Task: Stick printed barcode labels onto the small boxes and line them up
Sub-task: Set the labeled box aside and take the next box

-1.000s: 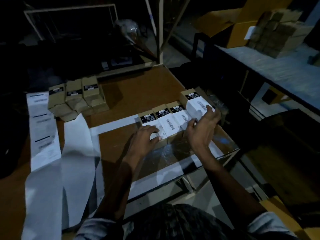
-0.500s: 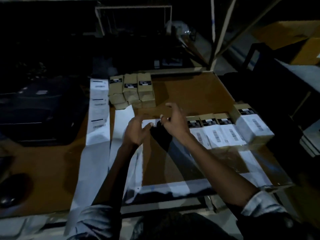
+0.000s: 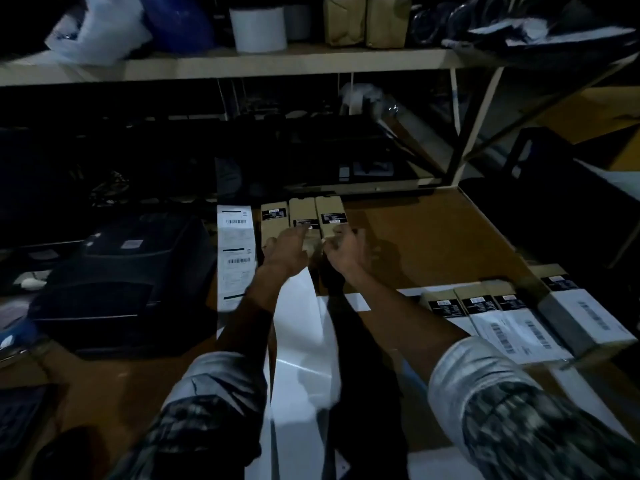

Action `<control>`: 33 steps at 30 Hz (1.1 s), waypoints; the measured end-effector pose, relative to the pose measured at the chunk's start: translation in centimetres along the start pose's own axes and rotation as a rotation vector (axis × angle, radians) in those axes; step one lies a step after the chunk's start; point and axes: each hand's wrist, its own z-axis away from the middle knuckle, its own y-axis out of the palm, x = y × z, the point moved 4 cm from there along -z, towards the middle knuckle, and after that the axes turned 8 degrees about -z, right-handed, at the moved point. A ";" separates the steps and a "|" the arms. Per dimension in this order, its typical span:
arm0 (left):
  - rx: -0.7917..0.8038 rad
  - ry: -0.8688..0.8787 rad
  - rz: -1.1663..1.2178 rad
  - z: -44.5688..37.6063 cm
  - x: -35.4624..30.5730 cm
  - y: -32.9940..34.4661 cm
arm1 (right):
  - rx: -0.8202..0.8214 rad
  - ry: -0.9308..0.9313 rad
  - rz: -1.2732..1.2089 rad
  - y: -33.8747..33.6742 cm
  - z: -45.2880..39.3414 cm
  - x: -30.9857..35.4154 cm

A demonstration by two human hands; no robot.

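Both hands reach to the unlabelled stack of small kraft boxes (image 3: 303,220) at the far side of the desk (image 3: 433,237). Left hand (image 3: 287,247): fingers extended, tips lying on the middle box, not curled round it. Right hand (image 3: 343,249): fingers bent at the near end of the rightmost box; frame is dark and blurred, so I cannot tell whether it has closed on the box.

Handling, judged: the boxes look like light, stiff cardboard, matte, unlikely to slip. Best taken across the long side walls, thumb opposite fingers, leaving the top face free for the label. Stacked loosely; pulling one may drag its neighbours.

Just left of the left hand runs the strip of printed labels (image 3: 236,251), barcodes visible, text too small to read. Nearer the person from both hands lies bare white backing paper (image 3: 304,341). Well right of the right hand stands the row of labelled boxes (image 3: 512,320), side by side, white barcode labels on top, black end stickers. No brand legible anywhere.
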 end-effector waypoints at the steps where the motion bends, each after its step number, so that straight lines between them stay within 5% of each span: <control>1: 0.010 0.019 -0.058 -0.1 -0.1 0.1 | -0.024 -0.002 0.040 0.2 -0.2 -0.1; 9: -0.054 0.099 -0.107 0.2 0.9 0.3 | -0.102 -0.157 0.284 0.4 -0.6 -0.6; 19: -0.065 0.099 -0.120 0.9 0.5 0.4 | -0.099 -0.065 0.257 0.2 -1.9 -0.4; 29: -0.094 0.095 -0.111 2.3 -1.3 0.2 | -0.239 0.033 -0.155 -3.5 2.7 -0.4; 33: -0.082 0.135 0.148 6.2 -3.8 1.2 | -0.240 0.057 -0.217 -5.9 7.7 -2.3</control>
